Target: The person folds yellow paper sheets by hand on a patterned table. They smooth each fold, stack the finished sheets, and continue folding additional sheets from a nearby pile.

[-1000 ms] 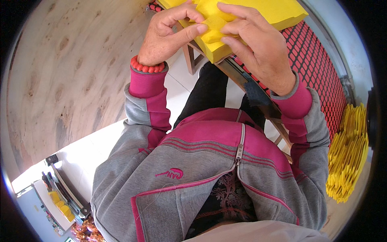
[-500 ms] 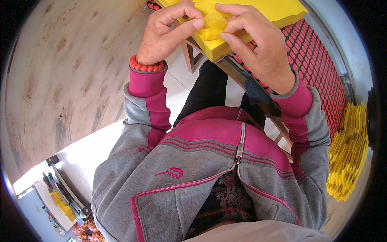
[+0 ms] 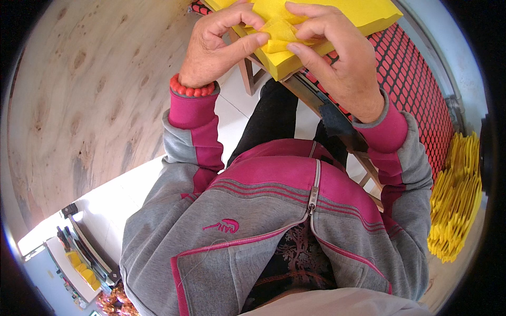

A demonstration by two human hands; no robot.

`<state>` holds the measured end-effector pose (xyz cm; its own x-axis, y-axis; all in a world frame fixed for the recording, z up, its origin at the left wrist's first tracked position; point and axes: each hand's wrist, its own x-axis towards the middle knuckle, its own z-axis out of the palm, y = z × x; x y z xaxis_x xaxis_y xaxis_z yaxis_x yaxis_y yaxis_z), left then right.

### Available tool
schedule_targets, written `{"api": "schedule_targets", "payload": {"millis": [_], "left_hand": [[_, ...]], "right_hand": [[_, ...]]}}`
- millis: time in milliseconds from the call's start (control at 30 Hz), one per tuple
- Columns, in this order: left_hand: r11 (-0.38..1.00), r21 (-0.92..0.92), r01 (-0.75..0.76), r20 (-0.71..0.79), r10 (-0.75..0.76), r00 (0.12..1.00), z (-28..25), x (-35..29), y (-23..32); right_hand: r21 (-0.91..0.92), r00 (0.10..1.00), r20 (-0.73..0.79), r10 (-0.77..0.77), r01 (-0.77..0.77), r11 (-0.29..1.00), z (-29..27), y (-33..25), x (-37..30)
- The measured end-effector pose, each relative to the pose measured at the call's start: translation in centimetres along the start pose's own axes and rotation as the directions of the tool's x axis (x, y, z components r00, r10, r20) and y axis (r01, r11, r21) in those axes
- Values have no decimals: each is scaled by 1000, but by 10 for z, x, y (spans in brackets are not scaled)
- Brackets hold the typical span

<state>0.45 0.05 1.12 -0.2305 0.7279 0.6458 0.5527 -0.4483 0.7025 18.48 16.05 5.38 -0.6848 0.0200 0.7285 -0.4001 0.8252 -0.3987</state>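
Between my two hands is a folded piece of thin yellow paper (image 3: 279, 32), held up over a thick stack of yellow paper sheets (image 3: 363, 16). My left hand (image 3: 219, 45), with a red bead bracelet at its wrist, pinches the paper's left edge between thumb and fingers. On the other side, my right hand (image 3: 340, 55) grips the right edge, its thumb below and its fingers curled above. The paper shows several creases and layers. Part of its far end runs up to the top of the picture.
The stack lies on a table covered with a red and black patterned cloth (image 3: 408, 79). Beyond its right edge hangs a bundle of folded yellow papers (image 3: 454, 203). A large wooden board (image 3: 95, 100) fills the left side. A wooden stool leg (image 3: 245, 75) stands below the stack.
My left fingers have shifted slightly right along the paper. The paper's upper layer has moved a little, and both hands keep their hold.
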Motion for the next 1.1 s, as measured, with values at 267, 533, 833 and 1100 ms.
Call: {"api": "schedule_targets", "payload": {"millis": [267,533,833,1100], "left_hand": [[999,-14,47,-121,-48,991,10,-2,2],[998,42,48,-163,-41,986,12,-4,-2],[999,24,35,-165,-30,986,12,-4,-4],[997,72,31,-165,-18,986,11,-4,-2]], "right_hand": [[-93,991,35,-126,128,987,-1,1,1],[-75,995,46,-91,94,993,0,1,0],[0,999,24,-34,34,999,2,2,-2],[-64,988,66,-143,147,987,2,4,2]]}}
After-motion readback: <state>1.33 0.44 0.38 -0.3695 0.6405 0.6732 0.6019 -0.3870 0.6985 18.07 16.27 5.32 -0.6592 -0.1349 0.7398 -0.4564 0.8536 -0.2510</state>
